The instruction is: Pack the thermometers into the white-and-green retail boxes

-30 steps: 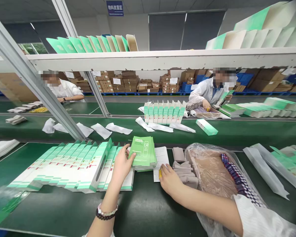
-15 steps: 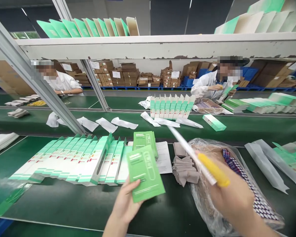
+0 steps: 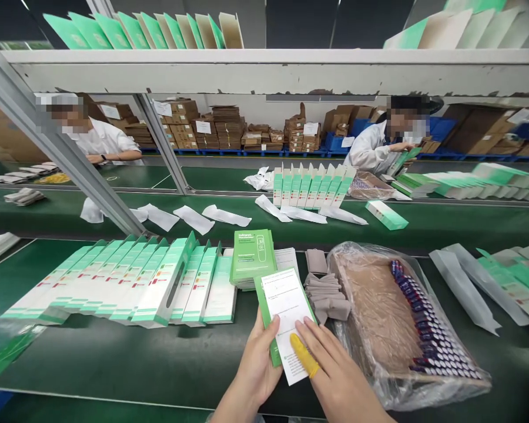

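Head-worn view, facing forward and down, worktop (image 3: 136,364) close

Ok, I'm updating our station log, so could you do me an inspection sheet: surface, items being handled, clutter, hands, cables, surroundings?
Surface: green bench, holding a row of green-and-white cartons at left.
Items handled: green booklet with a printed white sheet over it; stack of green booklets just beyond.
Clutter: grey pouches piled loosely; plastic-lined tray with rows of small cylinders.
Hands: left hand grips the booklet, thumb on the sheet; right hand touches the sheet, one digit covered in yellow.
Cables: nothing seen.
Surroundings: overhead shelf; two people opposite; stacked cardboard boxes behind.
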The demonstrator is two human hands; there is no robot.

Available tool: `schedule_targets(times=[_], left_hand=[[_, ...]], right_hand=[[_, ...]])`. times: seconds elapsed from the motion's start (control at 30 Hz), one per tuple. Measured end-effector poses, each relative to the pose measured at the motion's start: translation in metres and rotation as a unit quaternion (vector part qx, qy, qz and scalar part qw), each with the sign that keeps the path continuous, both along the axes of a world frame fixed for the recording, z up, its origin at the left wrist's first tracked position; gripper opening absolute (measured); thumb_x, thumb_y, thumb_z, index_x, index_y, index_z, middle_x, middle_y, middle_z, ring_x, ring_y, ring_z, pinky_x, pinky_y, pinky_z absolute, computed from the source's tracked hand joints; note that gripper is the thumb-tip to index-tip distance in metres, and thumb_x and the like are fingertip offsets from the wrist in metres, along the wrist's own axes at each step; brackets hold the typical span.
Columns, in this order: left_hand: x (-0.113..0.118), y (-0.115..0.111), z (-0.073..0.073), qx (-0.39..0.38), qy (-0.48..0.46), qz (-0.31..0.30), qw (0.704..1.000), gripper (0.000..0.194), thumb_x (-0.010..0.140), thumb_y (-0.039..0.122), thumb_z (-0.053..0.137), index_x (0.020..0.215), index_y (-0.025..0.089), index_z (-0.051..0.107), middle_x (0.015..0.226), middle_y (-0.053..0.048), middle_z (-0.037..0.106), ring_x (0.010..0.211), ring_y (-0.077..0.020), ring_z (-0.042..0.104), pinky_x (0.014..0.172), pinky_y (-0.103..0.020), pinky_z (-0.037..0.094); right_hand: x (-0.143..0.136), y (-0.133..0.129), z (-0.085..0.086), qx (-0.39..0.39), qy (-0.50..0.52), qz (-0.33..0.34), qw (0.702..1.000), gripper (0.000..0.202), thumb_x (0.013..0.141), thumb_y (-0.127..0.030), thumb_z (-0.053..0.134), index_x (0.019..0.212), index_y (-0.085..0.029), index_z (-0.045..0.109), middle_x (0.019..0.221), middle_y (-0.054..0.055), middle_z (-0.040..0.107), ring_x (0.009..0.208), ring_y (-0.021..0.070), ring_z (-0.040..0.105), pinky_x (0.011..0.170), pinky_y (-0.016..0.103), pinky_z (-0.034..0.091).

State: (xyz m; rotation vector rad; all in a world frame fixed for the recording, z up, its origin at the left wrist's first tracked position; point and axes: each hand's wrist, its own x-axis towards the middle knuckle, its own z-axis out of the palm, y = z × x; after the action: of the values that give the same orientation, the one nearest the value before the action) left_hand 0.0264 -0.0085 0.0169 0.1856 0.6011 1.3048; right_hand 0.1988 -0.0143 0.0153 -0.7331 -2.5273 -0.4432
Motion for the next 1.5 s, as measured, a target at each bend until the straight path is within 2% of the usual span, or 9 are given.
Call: schedule_targets(times=[0.13,0.33,0.47,0.6,0.87,1.07,1.2,1.3,1.5], left_hand=[[0.0,-0.004,-0.009,-0.014,0.037,0.01,0.999,0.082,0.089,0.015,0.066,0.154,0.03,0.019,0.124,-0.011,0.072,0.107,-0.0288,0.071,0.09,-0.04,0.056],[-0.009,-0.02,-0.016,-0.082,0.084,0.004,0.993,0.091,0.087,0.02,0.07,0.156,0.035,0.011,0.12,-0.01,0.073,0.102,-0.0303,0.072,0.08,-0.039,0.057],[-0.011,-0.026,-0.019,-0.091,0.069,-0.006,0.994,0.093,0.088,0.022,0.068,0.156,0.037,0.006,0.121,-0.01,0.072,0.103,-0.0319,0.071,0.08,-0.042,0.057],[-0.013,-0.028,-0.023,-0.091,0.067,-0.005,0.994,0.093,0.089,0.021,0.067,0.156,0.036,0.005,0.122,-0.011,0.072,0.103,-0.0321,0.071,0.08,-0.042,0.056],[-0.009,-0.022,-0.027,-0.069,0.083,-0.007,0.994,0.093,0.087,0.019,0.069,0.157,0.032,0.008,0.126,-0.012,0.07,0.105,-0.0311,0.071,0.085,-0.041,0.055],[-0.009,-0.017,-0.032,-0.055,0.093,-0.001,0.994,0.092,0.085,0.02,0.07,0.157,0.03,0.012,0.127,-0.013,0.07,0.112,-0.0342,0.068,0.082,-0.039,0.056],[-0.005,-0.014,-0.034,-0.052,0.088,0.001,0.995,0.087,0.085,0.017,0.07,0.155,0.029,0.02,0.127,-0.012,0.07,0.113,-0.0331,0.068,0.087,-0.04,0.055],[0.0,-0.012,-0.03,-0.035,0.077,-0.001,0.996,0.087,0.084,0.018,0.07,0.155,0.028,0.02,0.124,-0.011,0.071,0.109,-0.0313,0.07,0.092,-0.04,0.054],[0.003,-0.013,-0.019,-0.013,0.107,-0.019,0.994,0.081,0.087,0.034,0.071,0.153,0.026,0.026,0.127,-0.012,0.069,0.108,-0.03,0.07,0.091,-0.039,0.054]], right_hand=[[0.014,0.014,0.02,-0.106,-0.037,0.011,0.994,0.045,0.098,-0.033,0.047,0.136,-0.01,0.054,0.137,0.013,0.061,0.124,0.0309,0.058,0.097,0.048,0.055],[0.025,0.153,0.056,-0.231,-0.104,-0.281,0.926,0.038,0.104,-0.022,0.037,0.137,-0.011,0.052,0.136,0.017,0.059,0.128,0.0274,0.052,0.109,0.046,0.041],[0.008,0.234,0.044,-0.281,-0.165,-0.346,0.88,0.033,0.097,-0.032,0.059,0.125,-0.016,0.058,0.123,0.01,0.063,0.107,0.0247,0.064,0.092,0.048,0.052],[0.001,0.255,0.024,-0.327,-0.202,-0.345,0.856,0.034,0.095,-0.035,0.062,0.124,-0.017,0.059,0.124,0.009,0.062,0.107,0.0241,0.063,0.091,0.047,0.053],[0.015,0.247,0.011,-0.381,-0.131,-0.284,0.87,0.031,0.094,-0.035,0.063,0.119,-0.016,0.061,0.123,0.009,0.062,0.108,0.0242,0.062,0.092,0.047,0.052],[0.029,0.23,0.057,-0.408,0.044,-0.211,0.887,0.021,0.095,-0.029,0.058,0.109,-0.014,0.06,0.105,0.006,0.066,0.094,0.0209,0.065,0.084,0.038,0.053],[0.017,0.163,0.076,-0.461,0.116,-0.108,0.873,0.026,0.092,-0.034,0.057,0.113,-0.018,0.054,0.098,0.002,0.068,0.085,0.0186,0.066,0.07,0.028,0.052],[-0.003,0.104,0.06,-0.491,0.135,-0.054,0.859,0.018,0.086,-0.029,0.064,0.1,-0.02,0.058,0.092,0.001,0.068,0.08,0.0191,0.064,0.069,0.03,0.051],[-0.018,0.075,0.019,-0.298,0.132,-0.017,0.945,0.018,0.087,-0.022,0.064,0.103,-0.02,0.055,0.118,0.012,0.063,0.113,0.0316,0.054,0.099,0.056,0.043]])
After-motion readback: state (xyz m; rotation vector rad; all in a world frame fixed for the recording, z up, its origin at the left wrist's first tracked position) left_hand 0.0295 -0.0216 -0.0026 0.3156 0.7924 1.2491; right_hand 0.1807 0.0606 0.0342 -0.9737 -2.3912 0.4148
